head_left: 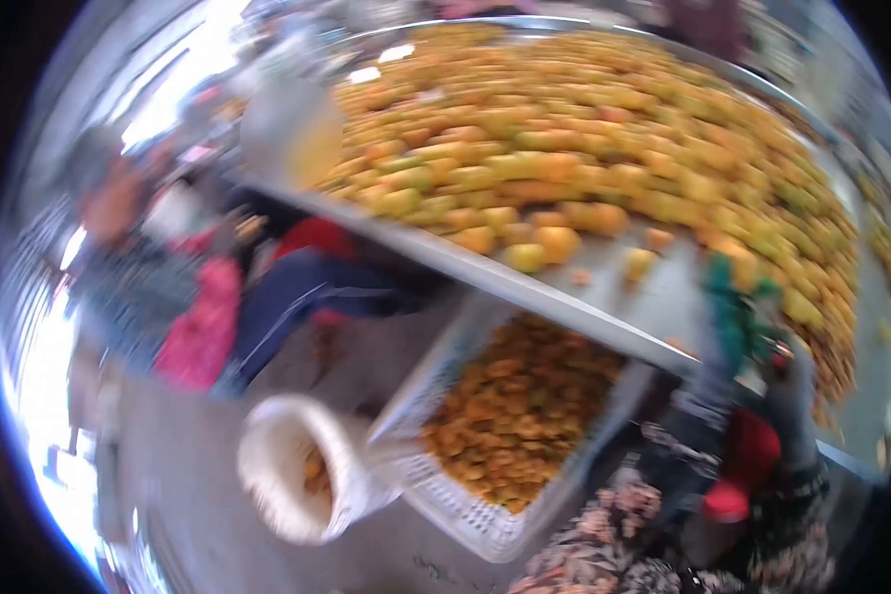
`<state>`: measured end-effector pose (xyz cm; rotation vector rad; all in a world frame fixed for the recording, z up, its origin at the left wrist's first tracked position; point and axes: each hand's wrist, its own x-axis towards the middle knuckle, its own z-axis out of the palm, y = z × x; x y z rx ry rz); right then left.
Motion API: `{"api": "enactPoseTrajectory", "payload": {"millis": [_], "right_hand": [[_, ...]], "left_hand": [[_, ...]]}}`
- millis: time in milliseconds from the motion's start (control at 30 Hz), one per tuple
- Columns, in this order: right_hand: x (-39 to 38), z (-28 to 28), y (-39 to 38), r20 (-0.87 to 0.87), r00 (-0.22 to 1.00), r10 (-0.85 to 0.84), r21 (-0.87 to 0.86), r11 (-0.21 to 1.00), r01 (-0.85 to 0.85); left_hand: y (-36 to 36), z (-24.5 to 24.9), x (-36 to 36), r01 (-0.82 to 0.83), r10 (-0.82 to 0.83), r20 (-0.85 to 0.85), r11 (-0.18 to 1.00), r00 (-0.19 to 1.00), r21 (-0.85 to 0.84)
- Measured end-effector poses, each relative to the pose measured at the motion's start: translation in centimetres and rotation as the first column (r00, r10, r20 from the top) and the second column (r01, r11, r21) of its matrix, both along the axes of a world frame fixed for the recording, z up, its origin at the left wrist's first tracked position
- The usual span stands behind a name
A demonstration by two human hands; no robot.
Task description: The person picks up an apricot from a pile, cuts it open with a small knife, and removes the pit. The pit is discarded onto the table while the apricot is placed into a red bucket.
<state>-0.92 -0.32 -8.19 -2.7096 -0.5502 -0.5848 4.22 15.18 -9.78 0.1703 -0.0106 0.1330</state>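
Observation:
Strong blur covers the whole head view. My left hand [725, 305], in a green glove, is at the table's near edge beside the heap of yellow-orange fruit [564, 148]. Close by on its right is my right hand [770, 342], also gloved in green, with a small dark and red shape about its fingers that I cannot make out. The fingers of both hands are smeared, so what they hold does not show. A few loose fruits [638, 263] lie on the metal table [663, 297] left of my hands.
Below the table edge stands a white crate [505, 540] full of orange-brown pieces. A white bucket [267, 485] with some pieces inside is beside it on the floor. Another person [198, 317] sits at the left, near a pale round container [287, 134].

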Motion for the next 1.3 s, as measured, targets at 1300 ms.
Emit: {"api": "enactPoseTrajectory", "payload": {"millis": [1300], "right_hand": [[-1.9,7.2,-13.5,-0.026,1.000,0.010,0.878,0.478,0.018]], "left_hand": [[-13.2,5.6,-2.8,0.747,-0.694,-0.282,0.642,0.662,0.173]]}}
